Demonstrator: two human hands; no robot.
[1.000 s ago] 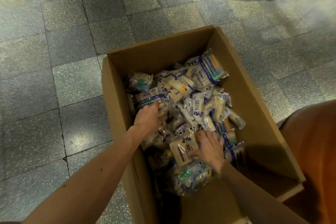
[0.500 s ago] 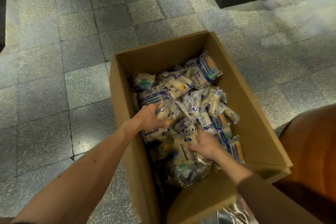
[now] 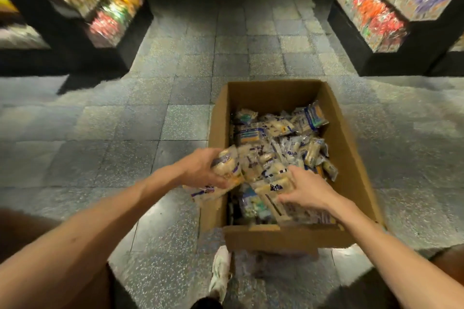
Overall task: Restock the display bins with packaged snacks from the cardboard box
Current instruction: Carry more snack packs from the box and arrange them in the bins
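Left hand [image 3: 198,170] grips a handful of snacks [image 3: 226,168], held over the left wall of the box [image 3: 351,158]. Right hand [image 3: 308,190], near on its right, curls fingers and thumb round a pack [image 3: 273,189] atop the heap inside the box. Bins [image 3: 381,7] stand well beyond both hands, blurred.

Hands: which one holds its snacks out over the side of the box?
The left hand; its snacks overhang the box wall. The right hand grips packs inside the box.

The box [image 3: 349,148] is open on top; snack packs [image 3: 281,138] fill it. Bare floor [image 3: 100,145] lies around, with shelves [image 3: 105,7] far back.
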